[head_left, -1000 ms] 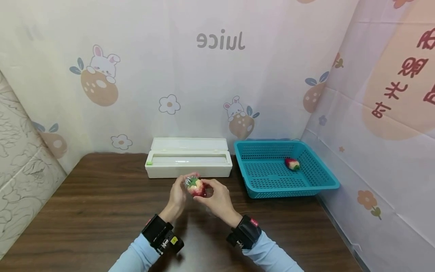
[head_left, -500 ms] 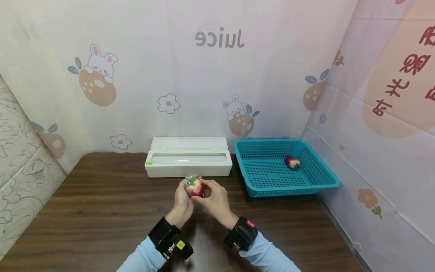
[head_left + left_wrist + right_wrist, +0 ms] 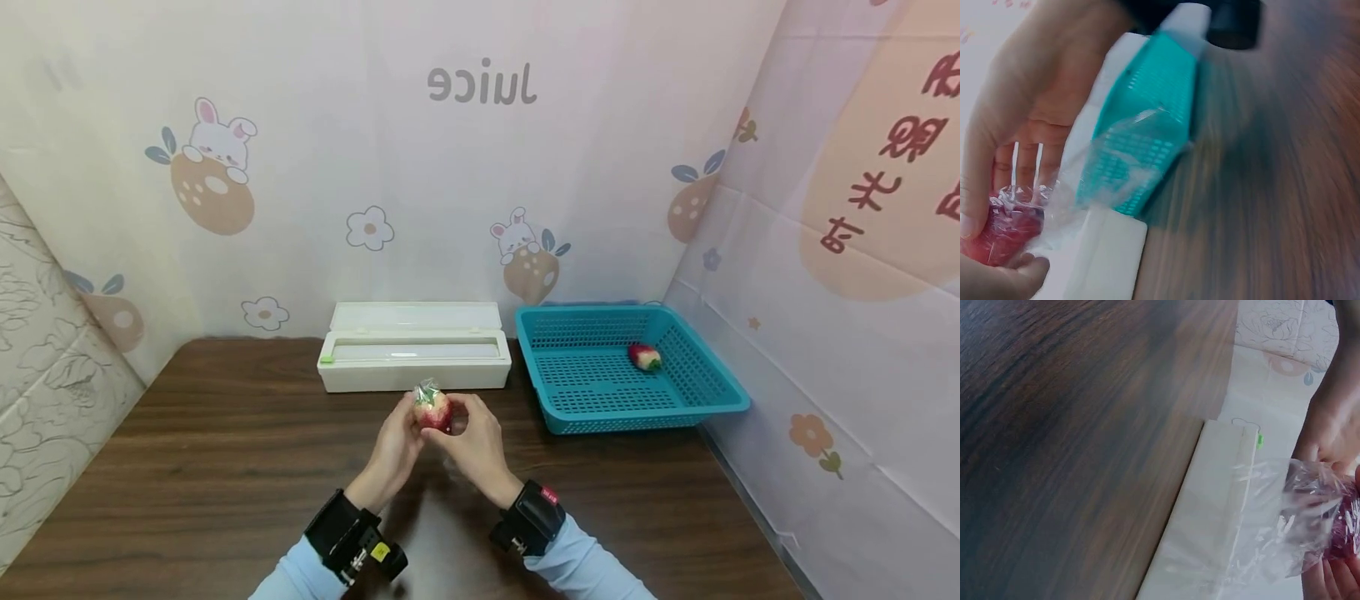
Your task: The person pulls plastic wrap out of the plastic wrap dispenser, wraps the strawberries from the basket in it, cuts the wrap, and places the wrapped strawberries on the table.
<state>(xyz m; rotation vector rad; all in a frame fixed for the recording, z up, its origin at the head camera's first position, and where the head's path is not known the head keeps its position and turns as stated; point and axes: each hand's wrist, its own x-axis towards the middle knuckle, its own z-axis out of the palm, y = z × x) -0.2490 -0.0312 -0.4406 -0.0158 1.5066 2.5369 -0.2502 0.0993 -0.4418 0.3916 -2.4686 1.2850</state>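
Observation:
A red strawberry [image 3: 432, 412] with a pale top and green leaves is held upright above the table, wrapped in clear plastic film [image 3: 427, 386] that bunches over the leaves. A loose sheet of that film [image 3: 1260, 519] trails from the fruit in the right wrist view. My right hand [image 3: 474, 443] pinches the strawberry's right side between thumb and fingers. On the other side my left hand [image 3: 393, 450] holds the wrapped fruit, its fingers partly hidden behind it. In the left wrist view the red fruit [image 3: 1007, 231] shows through wrinkled film.
Behind the hands stands a white film dispenser box [image 3: 414, 379] with its lid raised. To its right, a teal perforated basket [image 3: 555, 425] contains another strawberry [image 3: 644, 357]. The brown wooden table [image 3: 187, 467] meets printed cloth walls at the back and right.
The left hand dips toward me, then shifts back left and away. The strawberry turns slightly more upright, its film tuft now standing above the leaves. The right hand keeps its pinch.

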